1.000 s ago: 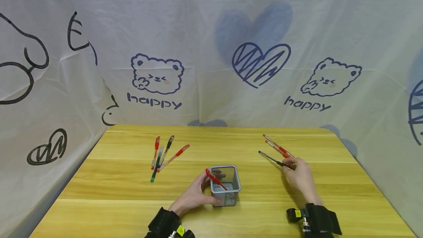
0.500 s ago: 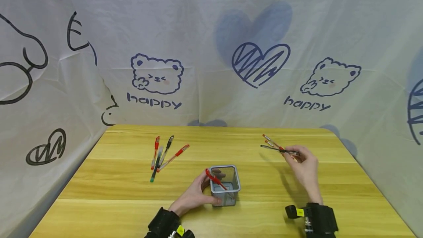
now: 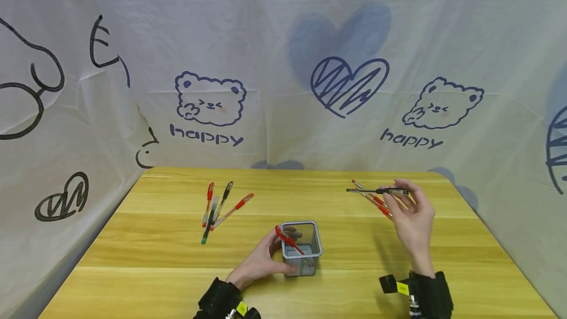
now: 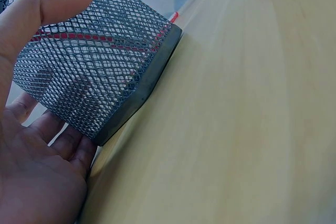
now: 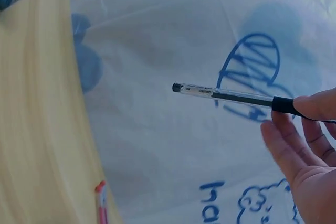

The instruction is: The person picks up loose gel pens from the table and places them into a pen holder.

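Observation:
My left hand (image 3: 261,262) grips the left side of a grey mesh pen holder (image 3: 302,266), its thumb across the near side; the left wrist view shows the thumb and fingers around the mesh (image 4: 79,72). One red pen (image 3: 290,241) leans inside the holder. Up off the table at the right, my right hand (image 3: 412,220) pinches a black pen (image 3: 367,191) by its dark grip. In the right wrist view that pen (image 5: 241,98) lies between thumb and fingers, its black end pointing away from the hand (image 5: 315,166). Below it, two red pens (image 3: 380,203) lie on the table.
On the wooden table (image 3: 155,279), left of the holder, lie several pens: a red one (image 3: 210,192), a black one (image 3: 227,191), another red one (image 3: 243,202) and a green one (image 3: 206,233). A printed white cloth (image 3: 283,112) hangs behind the table.
My right hand has lifted the black pen off the table, moving up and slightly right, and the pen has turned nearly level. The left hand and the holder have stayed in place.

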A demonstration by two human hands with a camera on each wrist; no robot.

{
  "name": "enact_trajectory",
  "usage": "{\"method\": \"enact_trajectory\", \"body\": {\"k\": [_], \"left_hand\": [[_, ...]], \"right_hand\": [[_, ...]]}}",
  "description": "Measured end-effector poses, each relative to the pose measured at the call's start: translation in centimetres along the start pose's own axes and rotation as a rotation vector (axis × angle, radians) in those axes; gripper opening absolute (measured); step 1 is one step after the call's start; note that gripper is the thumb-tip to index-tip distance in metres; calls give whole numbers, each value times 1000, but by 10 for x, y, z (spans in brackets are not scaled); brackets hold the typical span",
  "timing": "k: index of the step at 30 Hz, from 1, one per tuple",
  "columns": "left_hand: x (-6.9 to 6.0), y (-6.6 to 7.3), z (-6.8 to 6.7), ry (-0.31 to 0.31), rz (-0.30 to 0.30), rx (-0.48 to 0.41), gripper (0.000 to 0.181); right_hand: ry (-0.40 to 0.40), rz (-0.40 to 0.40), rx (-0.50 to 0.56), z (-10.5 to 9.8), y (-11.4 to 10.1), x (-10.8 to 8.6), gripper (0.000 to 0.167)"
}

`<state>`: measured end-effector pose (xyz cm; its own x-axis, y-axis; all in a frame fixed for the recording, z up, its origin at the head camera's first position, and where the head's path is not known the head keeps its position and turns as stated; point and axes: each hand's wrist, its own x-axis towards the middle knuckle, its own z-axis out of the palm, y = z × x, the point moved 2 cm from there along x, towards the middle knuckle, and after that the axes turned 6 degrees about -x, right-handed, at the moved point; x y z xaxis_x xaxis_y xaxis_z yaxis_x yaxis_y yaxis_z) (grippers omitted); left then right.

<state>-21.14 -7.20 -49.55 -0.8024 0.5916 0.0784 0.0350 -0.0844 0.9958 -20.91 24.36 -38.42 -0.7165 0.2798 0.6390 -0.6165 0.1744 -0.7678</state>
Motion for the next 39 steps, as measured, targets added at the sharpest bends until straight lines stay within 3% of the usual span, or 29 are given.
{"method": "enact_trajectory", "body": {"k": [4,9,16,19,22,24,26,29,30,31,38,39], "left_hand": [[0,1,0,-3,0,-2,81],[0,0,0,2,-7,-1,82],[0,0,0,6,-6,-1,82],[0,0,0,10,-6,3,82],[0,-1,0,9,-5,6,82],[0,-1,0,9,-5,6,82],[0,-1,0,8,-5,7,82],[0,-1,0,7,-4,10,82],[0,0,0,7,-5,10,81],[0,0,0,7,-7,12,81],[0,0,0,14,-20,19,80],[0,0,0,16,-20,18,81]], "right_hand": [[2,-49,91,7,-10,-2,46],[-52,-191,184,18,-20,-5,54],[-86,-331,165,35,-40,-12,53],[-127,-390,173,38,-34,-15,51],[-179,-424,218,30,18,-18,58],[-192,-437,230,34,23,-20,59],[-221,-459,234,30,55,-23,63],[-240,-474,204,37,60,-30,63],[-249,-467,173,34,81,-33,67],[-257,-468,168,35,88,-35,66],[-308,-463,114,54,84,-48,66],[-324,-472,113,58,71,-48,64]]}}
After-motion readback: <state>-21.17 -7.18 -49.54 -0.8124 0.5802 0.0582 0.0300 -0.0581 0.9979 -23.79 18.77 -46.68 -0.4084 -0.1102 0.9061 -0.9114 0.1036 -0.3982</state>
